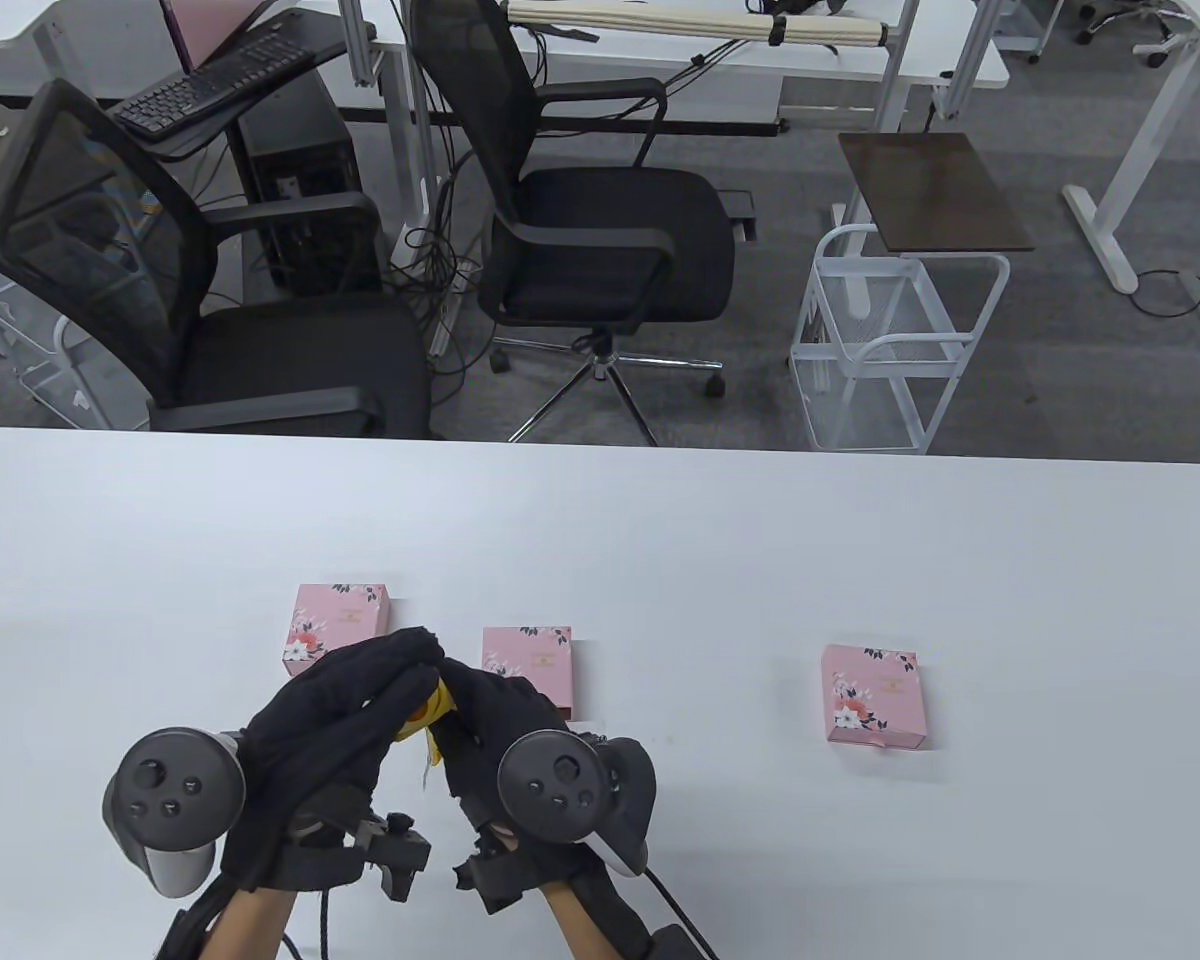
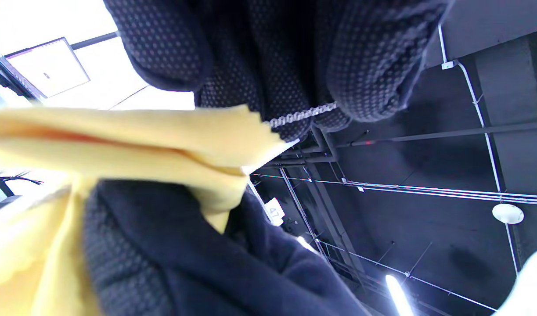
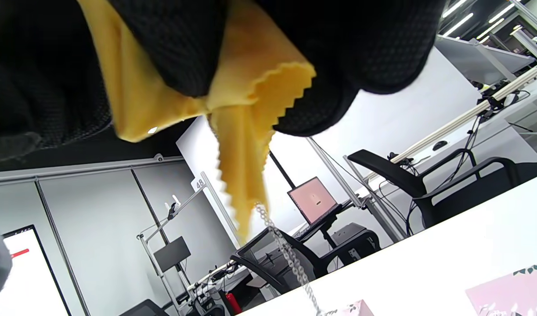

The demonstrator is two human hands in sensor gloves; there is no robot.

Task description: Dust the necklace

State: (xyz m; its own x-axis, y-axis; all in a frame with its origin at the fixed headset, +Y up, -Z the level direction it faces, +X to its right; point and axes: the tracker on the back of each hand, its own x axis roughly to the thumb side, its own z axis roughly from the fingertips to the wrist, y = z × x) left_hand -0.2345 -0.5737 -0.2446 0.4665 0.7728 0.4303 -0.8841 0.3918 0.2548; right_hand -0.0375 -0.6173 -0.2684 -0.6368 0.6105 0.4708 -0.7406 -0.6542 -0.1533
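Both gloved hands meet above the white table [image 1: 660,540], fingertips together. My right hand [image 1: 480,705] holds a yellow cloth [image 1: 426,712], folded between its fingers [image 3: 185,52]; the cloth [image 3: 246,131] hangs from them in the right wrist view. My left hand [image 1: 360,690] pinches a silver necklace chain [image 2: 301,115] between its fingertips [image 2: 365,79], with the cloth [image 2: 132,140] wrapped around the chain beside them. The chain [image 3: 288,256] hangs out below the cloth toward the table.
Three pink floral boxes lie on the table: one [image 1: 338,622] behind my left hand, one [image 1: 530,665] behind my right hand, one [image 1: 872,695] to the right. Black office chairs [image 1: 600,230] and a white wire cart [image 1: 895,350] stand beyond the far edge.
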